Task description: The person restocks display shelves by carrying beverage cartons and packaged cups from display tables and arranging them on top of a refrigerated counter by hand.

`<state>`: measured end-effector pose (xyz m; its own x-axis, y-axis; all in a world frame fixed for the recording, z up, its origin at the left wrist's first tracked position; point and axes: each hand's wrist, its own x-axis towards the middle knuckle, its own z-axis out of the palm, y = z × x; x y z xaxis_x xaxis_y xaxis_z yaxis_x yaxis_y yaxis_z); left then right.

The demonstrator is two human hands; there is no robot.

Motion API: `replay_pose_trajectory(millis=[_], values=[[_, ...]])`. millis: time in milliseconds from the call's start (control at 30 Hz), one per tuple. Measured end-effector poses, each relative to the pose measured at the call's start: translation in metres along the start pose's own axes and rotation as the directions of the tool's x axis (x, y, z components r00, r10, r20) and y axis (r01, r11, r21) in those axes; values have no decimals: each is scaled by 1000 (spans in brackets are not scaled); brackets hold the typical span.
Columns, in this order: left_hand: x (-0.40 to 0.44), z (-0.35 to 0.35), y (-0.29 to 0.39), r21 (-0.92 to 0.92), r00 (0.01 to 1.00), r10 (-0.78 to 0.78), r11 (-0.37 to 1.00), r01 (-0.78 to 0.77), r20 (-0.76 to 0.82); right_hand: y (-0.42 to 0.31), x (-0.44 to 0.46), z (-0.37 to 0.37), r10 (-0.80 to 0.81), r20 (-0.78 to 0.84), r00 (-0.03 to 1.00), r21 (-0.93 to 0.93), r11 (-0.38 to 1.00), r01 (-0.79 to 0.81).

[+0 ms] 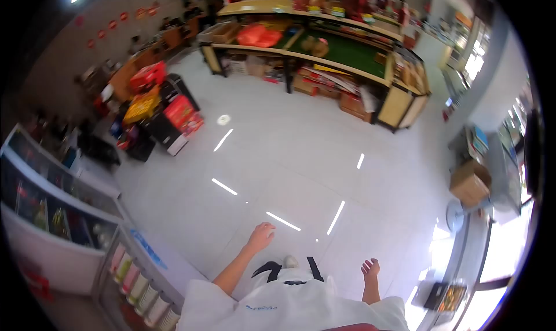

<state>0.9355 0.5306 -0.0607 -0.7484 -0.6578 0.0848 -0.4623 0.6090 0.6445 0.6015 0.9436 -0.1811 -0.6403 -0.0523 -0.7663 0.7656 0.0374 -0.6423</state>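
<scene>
My left hand (pixel 262 236) hangs in front of me over the pale tiled floor (pixel 278 163), loosely bent and holding nothing I can see. Out to the side, my right hand (pixel 370 267) is raised a little, its fingers slightly curled and apart, with no object in them. Neither hand touches anything. Below them I see my white shirt (pixel 278 313) with dark straps and one light shoe (pixel 291 262) on the floor.
A glass-fronted display case (pixel 52 203) and a rack of stacked cups (pixel 139 287) stand at left. Bags and boxes (pixel 165 116) sit on the floor beyond. A wooden display stand (pixel 341 53) fills the back. At right are a cardboard box (pixel 470 183) and a fan (pixel 455 216).
</scene>
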Motion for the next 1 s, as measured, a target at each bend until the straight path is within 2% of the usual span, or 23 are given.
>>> replay_pose_trajectory(millis=[33,100,167,233,267,300,367,400,467,500,533,567,600,633,700,733,800,867,933,1000], values=[[8,6,1,14,999,8,1000,-9,52,-5,5,-3,-1,1,1000,-3,1000,1],[44,45,-12,0,980,39,999,-40,194,19,-14,-41,26,-168,985,193,981,7],[73,84,-39,-3,952,45,999,-46,304,37,-34,-54,82,-269,960,277,961,-5],[90,112,-73,87,882,-83,995,48,464,48,-59,-41,175,-280,944,335,939,-75],[93,112,-90,82,880,-96,995,65,466,50,-68,-23,179,-274,945,320,943,-86],[92,115,-105,79,874,-114,993,86,472,49,-71,-4,180,-256,950,260,959,-111],[91,123,-153,57,790,-252,962,267,559,35,-64,45,162,-193,968,128,982,-139],[87,114,-160,90,781,-326,940,330,533,24,-56,71,146,-145,979,55,989,-139],[80,85,-171,137,730,-467,874,465,499,0,-33,131,93,-46,995,-129,987,-98],[74,74,-181,150,688,-532,831,535,494,-17,-24,164,31,12,999,-256,966,-27],[56,69,-208,205,595,-611,768,607,523,-32,-17,193,-19,79,997,-382,923,48],[60,65,-231,253,505,-675,701,667,539,-43,2,225,-108,136,985,-575,801,167],[71,48,-225,237,379,-777,546,804,504,-56,23,252,-188,213,959,-730,621,284],[66,29,-216,214,222,-849,359,909,480,-77,27,277,-198,222,955,-743,600,297],[86,3,-215,148,88,-875,178,973,476,-132,26,343,-236,375,896,-780,442,443],[103,1,-222,124,91,-875,169,978,475,-156,30,367,-240,396,886,-777,426,463],[125,5,-247,61,161,-870,213,975,466,-189,39,410,-254,315,914,-788,467,401],[174,5,-238,50,227,-844,287,957,486,-205,55,433,-294,310,904,-798,437,416],[225,19,-217,-126,369,-838,348,929,403,-214,75,444,-338,292,895,-804,420,421],[284,32,-192,-176,444,-772,410,895,455,-211,100,439,-313,205,927,-832,442,334]])
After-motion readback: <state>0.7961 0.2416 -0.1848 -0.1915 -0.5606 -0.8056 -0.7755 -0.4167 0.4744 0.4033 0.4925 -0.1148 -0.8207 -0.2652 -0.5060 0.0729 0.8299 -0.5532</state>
